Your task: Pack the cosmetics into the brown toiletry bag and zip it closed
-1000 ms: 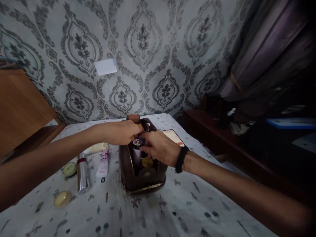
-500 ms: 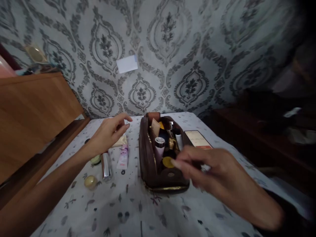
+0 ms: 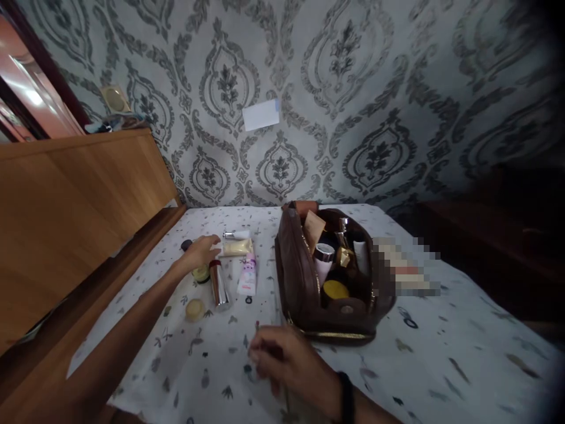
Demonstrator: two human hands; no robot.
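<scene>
My left hand (image 3: 200, 254) is over the items at the left, next to a green-lidded jar (image 3: 202, 274) and a silver tube with a dark red end (image 3: 219, 285); its fingers are apart. In front of the brown bag (image 3: 295, 265), my right hand (image 3: 286, 359) hangs above the cloth with curled fingers; whether it holds anything is hidden. The bag stands unzipped with a silver-capped bottle (image 3: 323, 262), a yellow round item (image 3: 336, 290), a gold item (image 3: 345, 257) and a white tube (image 3: 361, 257) inside.
A pink and white tube (image 3: 248, 274), a cream tube (image 3: 237, 247), a white tube (image 3: 237, 235) and a small round yellowish item (image 3: 195, 309) lie on the patterned cloth (image 3: 238, 377). A wooden cabinet (image 3: 88, 206) borders the left; a blurred-out object lies right of the bag.
My right hand has moved from the bag's front right to the cloth before it. My left hand has come down toward the jar. The view has shifted left.
</scene>
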